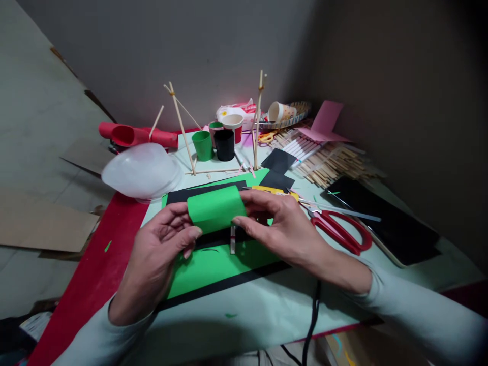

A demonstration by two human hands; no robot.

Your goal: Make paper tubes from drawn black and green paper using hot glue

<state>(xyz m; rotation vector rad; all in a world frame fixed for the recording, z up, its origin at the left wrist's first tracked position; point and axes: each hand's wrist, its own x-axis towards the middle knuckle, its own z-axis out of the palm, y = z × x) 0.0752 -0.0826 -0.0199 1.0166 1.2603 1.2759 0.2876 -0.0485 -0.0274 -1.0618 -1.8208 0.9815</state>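
Observation:
Both of my hands hold a rolled piece of green paper just above the table. My left hand pinches its left end with thumb and fingers. My right hand grips its right end, fingers curled around the roll. Under them lie a flat green sheet on black paper. A small white strip sits below the roll.
Red-handled scissors and a dark tablet lie to the right. Green and black cups, wooden stick frames, a pile of sticks, pink paper stand behind. A clear plastic lid and red sheet are left.

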